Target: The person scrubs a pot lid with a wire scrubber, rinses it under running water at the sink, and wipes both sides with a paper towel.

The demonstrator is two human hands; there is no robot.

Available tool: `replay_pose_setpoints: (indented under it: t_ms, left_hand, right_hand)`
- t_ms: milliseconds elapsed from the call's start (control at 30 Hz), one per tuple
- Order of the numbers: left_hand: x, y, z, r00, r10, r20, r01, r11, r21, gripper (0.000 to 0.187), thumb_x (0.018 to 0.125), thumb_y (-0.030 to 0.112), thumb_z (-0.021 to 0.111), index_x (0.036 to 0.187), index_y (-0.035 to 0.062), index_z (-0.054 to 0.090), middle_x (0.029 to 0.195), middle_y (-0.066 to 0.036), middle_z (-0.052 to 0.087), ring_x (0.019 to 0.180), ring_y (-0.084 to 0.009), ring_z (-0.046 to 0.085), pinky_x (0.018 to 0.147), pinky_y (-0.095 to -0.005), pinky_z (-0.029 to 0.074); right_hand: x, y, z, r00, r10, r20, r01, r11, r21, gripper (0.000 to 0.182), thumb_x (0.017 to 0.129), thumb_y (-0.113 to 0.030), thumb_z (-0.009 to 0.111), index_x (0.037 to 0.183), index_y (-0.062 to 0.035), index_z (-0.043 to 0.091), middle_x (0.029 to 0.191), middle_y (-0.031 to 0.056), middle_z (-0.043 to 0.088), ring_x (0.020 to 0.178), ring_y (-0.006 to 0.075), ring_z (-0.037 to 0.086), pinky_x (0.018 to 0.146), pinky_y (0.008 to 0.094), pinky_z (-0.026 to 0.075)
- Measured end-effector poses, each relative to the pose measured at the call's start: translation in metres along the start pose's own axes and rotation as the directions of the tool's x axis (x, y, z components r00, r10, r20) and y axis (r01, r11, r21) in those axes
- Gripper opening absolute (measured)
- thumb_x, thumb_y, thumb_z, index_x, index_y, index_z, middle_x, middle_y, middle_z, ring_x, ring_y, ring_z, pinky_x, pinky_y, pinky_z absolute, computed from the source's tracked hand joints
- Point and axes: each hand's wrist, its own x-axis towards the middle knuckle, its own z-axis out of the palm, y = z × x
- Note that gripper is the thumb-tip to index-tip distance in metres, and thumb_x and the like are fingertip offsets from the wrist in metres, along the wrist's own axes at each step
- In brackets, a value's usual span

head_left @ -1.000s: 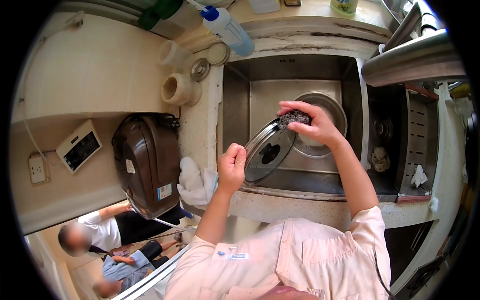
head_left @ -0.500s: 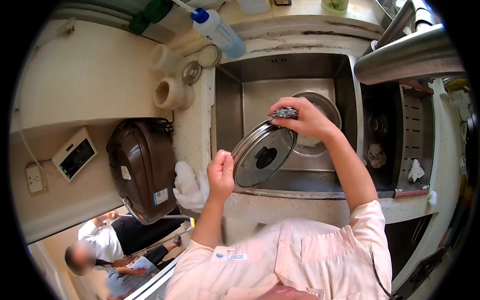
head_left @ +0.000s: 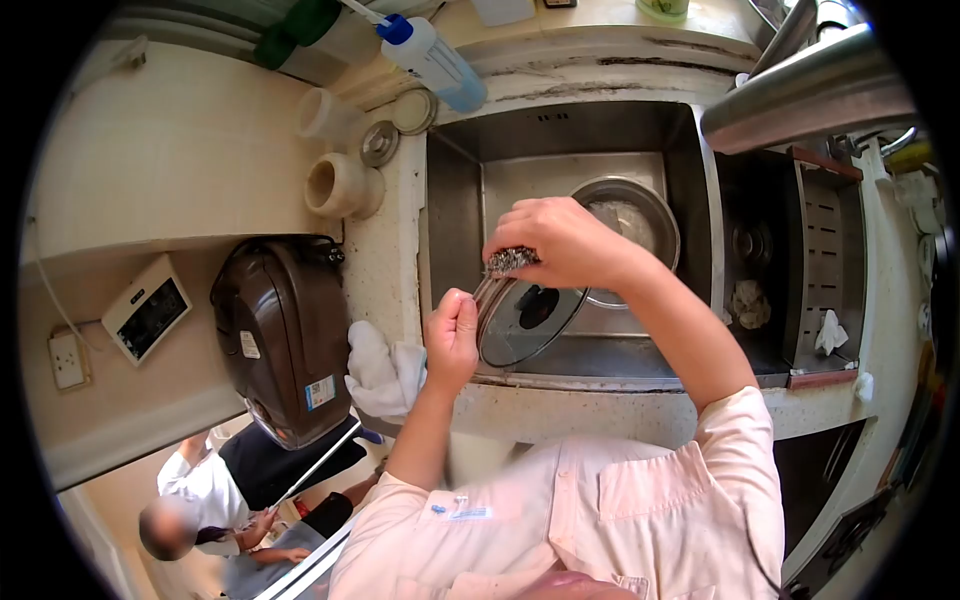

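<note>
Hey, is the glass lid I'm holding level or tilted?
Tilted. The glass lid, its rim in the left hand, shows as a slanted oval, while the bowl in the sink looks nearly round.

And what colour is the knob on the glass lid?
The knob is black, clearest in the head view.

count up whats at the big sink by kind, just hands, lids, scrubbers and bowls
Hands: 2, the left hand and the right hand
Glass lid: 1
Scrubber: 1
Metal bowl: 1
Total: 5
</note>
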Motion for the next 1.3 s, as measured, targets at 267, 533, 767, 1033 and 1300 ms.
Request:
replay_pose_setpoints:
  t_ms: [267,533,767,1033,1300]
  left_hand:
    - [0.002,0.003,-0.011,0.998,0.058,0.014,-0.058,0.998,-0.002,0.022,0.092,0.016,0.047,0.074,0.0030,0.046,0.059,0.001,0.036,0.054,-0.0065,0.033,0.049,-0.0219,0.028]
    - [-0.001,-0.005,-0.018,0.998,0.054,0.014,-0.054,0.998,0.011,0.022,0.092,0.017,0.047,0.076,0.0027,0.047,0.059,0.001,0.037,0.056,-0.0072,0.032,0.049,-0.0231,0.029]
    - [0.001,-0.020,0.000,0.999,0.015,0.028,-0.013,0.997,-0.075,0.022,0.093,0.017,0.046,0.076,0.0030,0.046,0.063,0.002,0.037,0.059,-0.0071,0.032,0.052,-0.0212,0.028]
    - [-0.012,-0.024,-0.015,0.999,-0.020,-0.027,0.016,0.986,-0.169,0.021,0.094,0.017,0.042,0.076,0.0053,0.041,0.073,0.004,0.036,0.070,-0.0044,0.032,0.063,-0.0185,0.027]
    - [0.027,0.012,-0.003,0.985,-0.066,0.159,0.031,0.976,0.217,0.021,0.093,0.017,0.044,0.077,0.0032,0.045,0.055,-0.004,0.039,0.052,-0.0115,0.036,0.048,-0.0271,0.033]
  right_hand:
    - [-0.015,0.022,-0.018,0.993,0.120,0.001,-0.120,0.988,-0.093,0.017,0.068,-0.011,0.067,0.085,-0.0076,0.063,0.079,0.0085,0.061,0.080,0.0285,0.058,0.069,0.0368,0.047]
    - [-0.019,0.030,-0.019,0.961,0.269,0.058,-0.275,0.949,0.155,0.017,0.070,-0.011,0.068,0.085,-0.0048,0.063,0.078,0.0100,0.061,0.075,0.0286,0.058,0.066,0.0350,0.047]
    - [0.013,-0.009,0.013,0.991,-0.010,0.134,0.022,0.996,-0.089,0.019,0.067,-0.012,0.069,0.084,-0.0078,0.063,0.078,0.0081,0.061,0.075,0.0299,0.058,0.066,0.0362,0.047]
    - [-0.039,0.059,-0.002,0.836,0.545,0.063,-0.481,0.672,0.563,0.013,0.076,-0.010,0.067,0.086,-0.0028,0.062,0.077,-0.0006,0.060,0.074,0.0057,0.053,0.067,0.0217,0.044]
    - [-0.028,0.049,0.011,0.780,0.626,0.019,-0.498,0.602,0.624,0.018,0.079,-0.014,0.066,0.091,-0.0031,0.061,0.079,-0.0012,0.059,0.074,0.0052,0.053,0.068,0.0207,0.044]
